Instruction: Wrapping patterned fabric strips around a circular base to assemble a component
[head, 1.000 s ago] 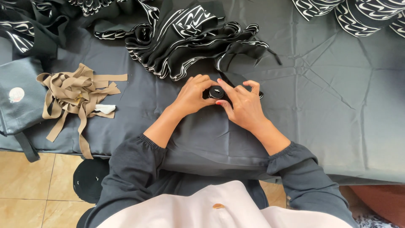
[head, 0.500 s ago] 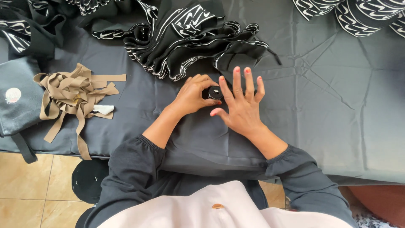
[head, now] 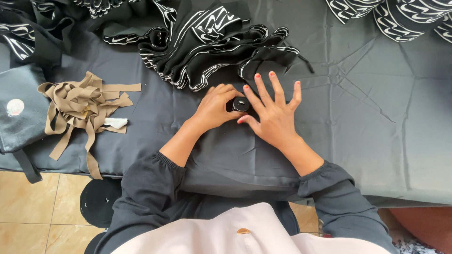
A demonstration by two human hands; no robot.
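Two hands | left hand (head: 214, 107) grip pinching black roll (head: 240, 104) | right hand (head: 273, 115) spread (grey cloth (head: 367, 117))

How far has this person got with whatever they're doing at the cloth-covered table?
Done, by the look of it: a pile of tan strips lies at the side, cut. In hand: the left hand grips a small black round piece, and the right hand lies spread flat beside it on the grey cloth. Left: the heaped black-and-white fabric behind lies untouched.

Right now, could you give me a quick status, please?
Left hand cupped around small black round object. Right hand flat, fingers spread, beside it. Striped fabric pile just behind.
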